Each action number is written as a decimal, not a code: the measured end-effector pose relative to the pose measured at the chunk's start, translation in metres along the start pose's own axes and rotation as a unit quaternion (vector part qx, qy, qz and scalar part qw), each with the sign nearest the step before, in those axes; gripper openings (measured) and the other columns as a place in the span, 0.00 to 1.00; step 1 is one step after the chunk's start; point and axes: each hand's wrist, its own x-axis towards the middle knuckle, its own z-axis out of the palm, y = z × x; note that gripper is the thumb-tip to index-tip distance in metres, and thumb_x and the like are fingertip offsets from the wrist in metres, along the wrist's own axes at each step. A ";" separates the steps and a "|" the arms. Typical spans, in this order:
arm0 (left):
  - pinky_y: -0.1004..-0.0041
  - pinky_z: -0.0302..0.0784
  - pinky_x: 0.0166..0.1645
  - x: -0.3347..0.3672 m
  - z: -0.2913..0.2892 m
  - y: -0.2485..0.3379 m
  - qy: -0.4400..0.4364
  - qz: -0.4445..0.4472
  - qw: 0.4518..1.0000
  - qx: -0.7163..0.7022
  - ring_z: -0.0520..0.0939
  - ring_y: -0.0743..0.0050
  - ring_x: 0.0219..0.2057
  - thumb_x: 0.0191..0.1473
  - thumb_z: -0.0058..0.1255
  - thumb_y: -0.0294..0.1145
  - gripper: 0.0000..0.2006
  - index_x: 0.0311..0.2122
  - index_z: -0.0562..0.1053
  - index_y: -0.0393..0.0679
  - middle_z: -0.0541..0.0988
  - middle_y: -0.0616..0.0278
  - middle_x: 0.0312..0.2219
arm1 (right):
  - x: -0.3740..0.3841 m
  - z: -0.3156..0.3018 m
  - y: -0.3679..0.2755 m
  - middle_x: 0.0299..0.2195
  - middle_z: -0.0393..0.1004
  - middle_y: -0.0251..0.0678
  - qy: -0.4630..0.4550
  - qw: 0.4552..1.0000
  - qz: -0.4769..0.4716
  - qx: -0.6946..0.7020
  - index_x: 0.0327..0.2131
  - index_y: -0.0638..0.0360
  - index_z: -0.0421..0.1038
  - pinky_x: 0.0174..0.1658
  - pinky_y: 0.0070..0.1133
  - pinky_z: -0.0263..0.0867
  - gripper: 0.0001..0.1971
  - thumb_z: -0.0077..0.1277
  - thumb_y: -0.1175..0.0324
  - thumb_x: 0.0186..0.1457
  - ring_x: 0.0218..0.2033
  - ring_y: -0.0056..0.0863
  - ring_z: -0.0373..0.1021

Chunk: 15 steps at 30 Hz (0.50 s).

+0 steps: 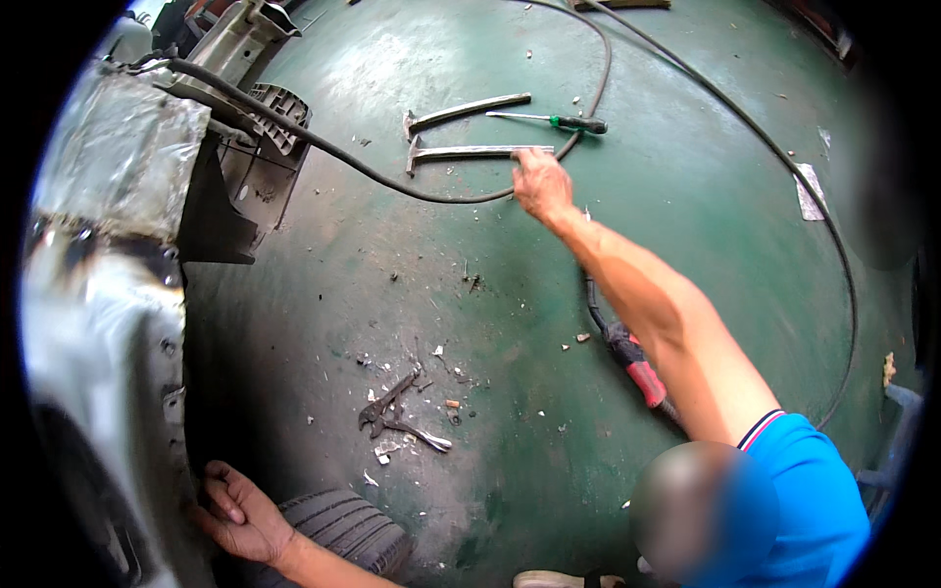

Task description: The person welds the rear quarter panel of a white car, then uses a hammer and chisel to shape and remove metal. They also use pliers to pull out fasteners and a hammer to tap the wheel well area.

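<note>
My right hand (541,184) reaches far forward to the floor, its fingers closed on the handle end of a metal hammer (470,152). A second hammer (475,111) lies just beyond, heads of both toward the left. Beside them is a screwdriver (559,122) with a green and black handle. My left hand (245,514) is low at the left, against the edge of a bare metal vehicle body panel (127,333). Its fingers are loosely curled and apart, with nothing seen in them. A tire (343,529) sits just beside that hand.
Locking pliers (417,434) and an adjustable wrench (387,402) lie among debris on the green floor (490,343). A red and black welding torch (637,367) lies under my right arm. Dark cables (421,196) loop across the floor. A dark bracket (221,206) juts from the vehicle.
</note>
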 end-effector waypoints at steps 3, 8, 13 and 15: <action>0.70 0.58 0.56 0.000 0.003 0.000 0.054 0.003 0.998 -0.035 0.59 0.80 0.23 0.61 0.43 0.24 0.13 0.24 0.61 0.47 0.52 0.68 0.15 | 0.037 -0.003 0.027 0.46 0.73 0.39 0.007 0.984 -0.113 -0.137 0.46 0.56 0.71 0.49 0.33 0.70 0.15 0.50 0.71 0.53 0.51 0.38 0.70; 0.68 0.62 0.53 -0.005 0.002 -0.002 0.101 0.001 0.993 -0.062 0.59 0.78 0.20 0.63 0.41 0.31 0.12 0.25 0.62 0.45 0.53 0.68 0.13 | 0.063 0.013 0.051 0.43 0.74 0.38 -0.166 0.944 -0.117 -0.261 0.39 0.56 0.75 0.46 0.33 0.72 0.10 0.46 0.69 0.56 0.48 0.37 0.72; 0.64 0.67 0.51 -0.004 0.022 -0.009 0.102 0.015 0.994 0.029 0.59 0.78 0.18 0.65 0.41 0.41 0.15 0.30 0.67 0.41 0.54 0.69 0.13 | 0.073 0.013 0.043 0.42 0.78 0.44 -0.235 0.936 -0.088 -0.248 0.38 0.58 0.77 0.46 0.36 0.73 0.11 0.52 0.67 0.52 0.44 0.41 0.76; 0.66 0.67 0.53 -0.004 0.014 -0.004 0.057 0.001 0.995 0.079 0.62 0.79 0.21 0.60 0.50 0.40 0.13 0.39 0.71 0.39 0.58 0.70 0.15 | 0.075 -0.007 0.009 0.40 0.79 0.50 -0.340 0.924 -0.020 -0.174 0.38 0.63 0.78 0.46 0.37 0.73 0.15 0.55 0.66 0.47 0.43 0.44 0.77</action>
